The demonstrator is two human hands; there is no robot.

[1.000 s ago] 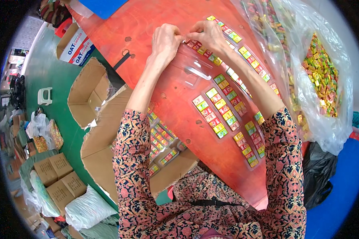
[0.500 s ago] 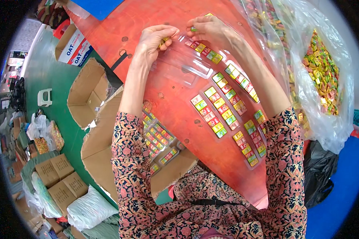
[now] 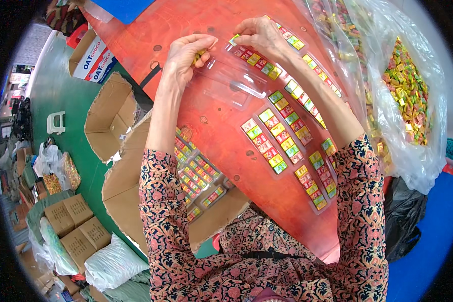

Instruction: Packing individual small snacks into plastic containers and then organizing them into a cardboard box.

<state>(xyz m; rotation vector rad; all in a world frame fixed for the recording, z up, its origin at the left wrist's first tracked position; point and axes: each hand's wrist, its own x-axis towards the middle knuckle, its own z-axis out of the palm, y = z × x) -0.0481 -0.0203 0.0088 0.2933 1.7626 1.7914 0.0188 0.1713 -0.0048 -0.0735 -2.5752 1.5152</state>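
My left hand (image 3: 182,56) is raised over the far left part of the red table, its fingers curled round small yellow foil-wrapped blocks (image 3: 199,55). To its right, my right hand (image 3: 263,39) pinches a small green-and-yellow wrapped block (image 3: 234,40) at the far left end of a row of blocks (image 3: 257,62) in a clear plastic tray. Its fingertips partly cover that end. Clear plastic trays without blocks (image 3: 230,83) lie between and below the hands. More filled trays (image 3: 265,146) spread toward me in slanting rows, and another filled tray (image 3: 287,35) shows beyond my right hand.
A large clear bag (image 3: 407,95) of loose wrapped blocks lies along the table's right side. Left of the table, an open cardboard box (image 3: 131,186) holds filled trays (image 3: 199,173). Another open carton (image 3: 110,121) stands beyond it. A white stool (image 3: 56,123) is on the green floor.
My right hand has moved slightly left and up, bringing the green block to the row's end. The left hand has drawn a little left and down, still holding yellow blocks.
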